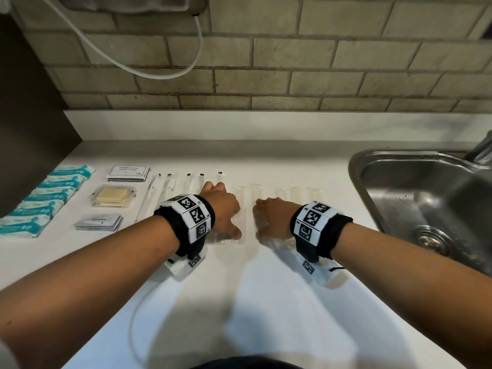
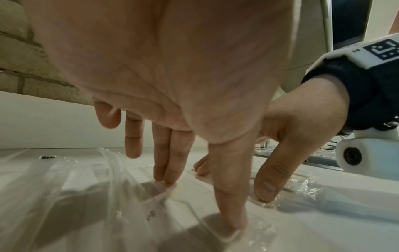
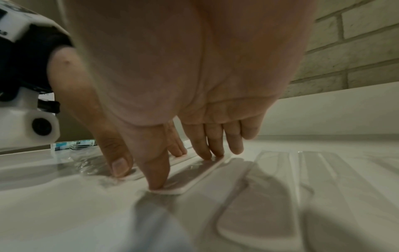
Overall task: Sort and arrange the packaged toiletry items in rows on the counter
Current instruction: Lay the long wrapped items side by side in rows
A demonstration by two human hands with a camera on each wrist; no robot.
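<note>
1. I see the left hand point(image 1: 223, 209) palm-down on the counter point(image 1: 266, 302); its fingers point(image 2: 166, 163) are nearly straight, and thumb and fingertips press on a flat white strip in clear wrap, the left strip point(image 2: 194, 213). It holds nothing in a curl.
2. The right hand point(image 1: 271, 217) lies just beside the left, also palm-down. Its thumb and fingertips point(image 3: 202, 145) press the ends of a second strip, the right strip point(image 3: 194, 177), flat on the counter. The fingers are straight and close together, not wrapped round it.
3. The two strips lie side by side at mid-counter, long axes running away from me, between the two thumbs in the head view.
4. More strips point(image 1: 292, 194) in clear wrap lie in a row to the right of the hands, toward the sink point(image 1: 415, 195), parallel and near one another.
5. To the left of the hands, a row of long clear packets point(image 1: 170, 187) with small black tabs at the far ends lies parallel on the counter.
6. Further left stand three small stacks in a column: white sachets point(image 1: 127, 173) at the back, yellow pads point(image 1: 113, 195) in clear wrap in the middle, grey sachets point(image 1: 98, 222) nearest me.
7. At the far left, teal-and-white packs point(image 1: 45, 198) overlap in a slanting row.
8. A brick wall point(image 1: 292, 62) backs the counter; a white cable point(image 1: 159, 73) hangs in a loop against it.
</note>
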